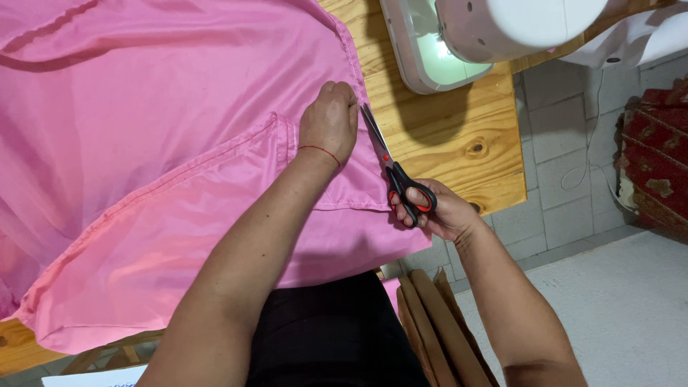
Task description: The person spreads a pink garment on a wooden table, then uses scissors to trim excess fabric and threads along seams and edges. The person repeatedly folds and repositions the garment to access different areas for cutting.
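Head view: your left hand [329,122] lies knuckles up on pink fabric [165,143], fingers together, pressing cloth near its right edge. Your right hand [438,210] grips scissors [394,172], fingers through black-and-red handles; blades nearly closed, running along fabric edge just beside left fingertips. Fabric covers wooden table [459,136]. White sewing machine [473,32] stands beyond, well apart from blades.

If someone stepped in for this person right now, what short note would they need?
Left hand: flat on the pink fabric, pressing it to the wooden table.
Right hand: fingers in the handles of the black-and-red scissors, blades along the fabric's right edge, tips at the left hand.
Done: cannot tell how much is cut.
Left: probably the edge above the tips.
Sewing machine at the table's far end.
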